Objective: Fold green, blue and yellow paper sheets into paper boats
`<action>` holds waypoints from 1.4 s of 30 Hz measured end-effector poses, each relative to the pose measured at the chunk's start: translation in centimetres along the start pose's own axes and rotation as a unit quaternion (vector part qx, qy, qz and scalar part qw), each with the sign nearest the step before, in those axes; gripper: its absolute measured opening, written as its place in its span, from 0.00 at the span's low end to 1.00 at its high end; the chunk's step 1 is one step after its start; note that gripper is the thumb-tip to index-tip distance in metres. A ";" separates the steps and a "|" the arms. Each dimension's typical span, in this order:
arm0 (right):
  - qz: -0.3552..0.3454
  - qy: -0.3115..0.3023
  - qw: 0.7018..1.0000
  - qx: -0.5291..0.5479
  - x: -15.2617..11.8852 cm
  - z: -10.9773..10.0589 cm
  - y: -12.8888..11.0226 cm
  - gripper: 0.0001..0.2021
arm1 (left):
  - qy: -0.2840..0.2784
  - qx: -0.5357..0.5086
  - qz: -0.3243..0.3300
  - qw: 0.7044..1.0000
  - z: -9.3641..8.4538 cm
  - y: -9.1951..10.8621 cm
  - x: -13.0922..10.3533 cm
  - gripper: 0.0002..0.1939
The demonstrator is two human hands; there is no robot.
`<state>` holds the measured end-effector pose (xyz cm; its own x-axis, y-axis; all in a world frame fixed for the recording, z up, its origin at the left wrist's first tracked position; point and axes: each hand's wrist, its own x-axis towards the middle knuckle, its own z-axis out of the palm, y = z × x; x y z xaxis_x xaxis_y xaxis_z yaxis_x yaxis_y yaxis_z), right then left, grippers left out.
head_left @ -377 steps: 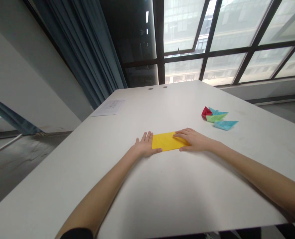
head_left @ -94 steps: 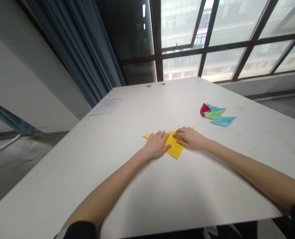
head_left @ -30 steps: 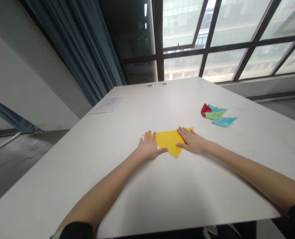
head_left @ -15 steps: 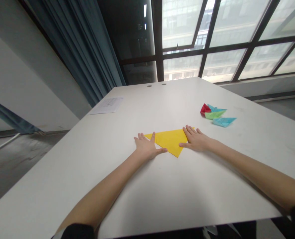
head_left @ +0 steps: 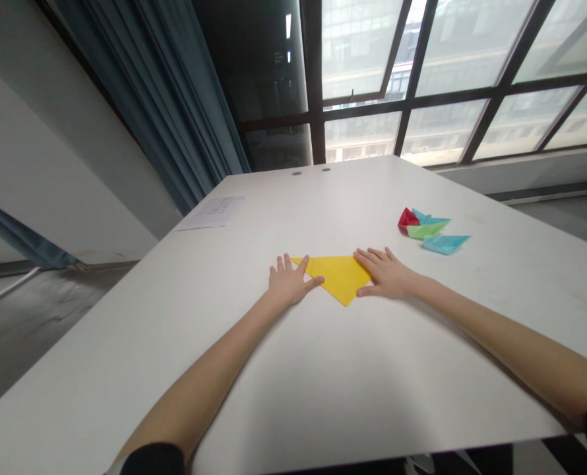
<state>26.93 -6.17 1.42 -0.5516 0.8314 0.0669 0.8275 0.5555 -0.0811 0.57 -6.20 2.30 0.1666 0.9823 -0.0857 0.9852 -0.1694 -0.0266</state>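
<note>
A yellow sheet of paper (head_left: 340, 276), folded to a triangle, lies flat on the white table (head_left: 293, 369) with its long edge away from me and one corner pointing towards me. My left hand (head_left: 289, 280) rests at its left corner, fingers spread, with the thumb and a fingertip at the paper. On the opposite side my right hand (head_left: 386, 276) lies flat, its fingers over the paper's right end and its thumb by the lower right edge. That right corner is hidden beneath the hand.
Several folded paper boats stand to the right: a red one (head_left: 407, 221), a green one (head_left: 427, 230), a blue one (head_left: 446, 244) and another blue one behind. A printed sheet (head_left: 213, 212) lies at the far left. Windows and a blue curtain (head_left: 175, 99) border the table.
The yellow paper has turned slightly, its near corner shifting left and away from me. My right hand has slid left over the paper, and my left hand has moved a little forward.
</note>
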 end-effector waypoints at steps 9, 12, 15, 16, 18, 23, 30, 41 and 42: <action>-0.236 0.071 0.969 0.020 0.6 -1.5 -1.5 0.30 | 0.001 -0.004 0.019 1.000 -0.4 0.3 -0.2 0.41; -0.247 0.074 0.966 0.009 0.6 -1.5 -1.5 0.26 | 0.004 -0.012 0.027 1.000 -0.4 0.2 -0.1 0.41; -0.258 0.060 0.964 0.006 0.6 -1.4 -1.3 0.25 | 0.008 -0.020 0.027 0.999 -0.3 0.1 0.0 0.42; -0.262 0.054 0.963 0.005 0.7 -1.4 -1.2 0.24 | 0.009 -0.022 0.028 0.999 -0.3 0.1 0.0 0.42; -0.269 0.047 0.962 0.002 0.7 -1.4 -1.1 0.23 | 0.009 -0.026 0.031 0.999 -0.3 0.1 0.0 0.41; -0.261 0.035 0.965 0.010 0.6 -1.8 -1.5 0.23 | 0.003 -0.033 0.035 0.999 -0.3 0.1 0.0 0.40; -0.227 -0.007 0.972 0.056 0.7 -2.4 -1.6 0.23 | -0.002 -0.029 0.032 0.999 -0.4 0.1 0.0 0.40; -0.186 0.017 0.982 0.030 0.2 -2.7 -2.4 0.19 | 0.062 -0.090 -0.004 0.994 0.4 0.0 0.3 0.43; -0.164 0.019 0.985 0.043 0.2 -2.8 -2.6 0.19 | 0.073 -0.105 -0.014 0.992 0.4 0.0 0.4 0.42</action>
<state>25.00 -7.48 4.39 -0.7819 0.6072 0.1412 0.5927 0.7943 -0.1332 0.62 -5.88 1.88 0.1287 0.9900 0.0577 0.9737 -0.1372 0.1818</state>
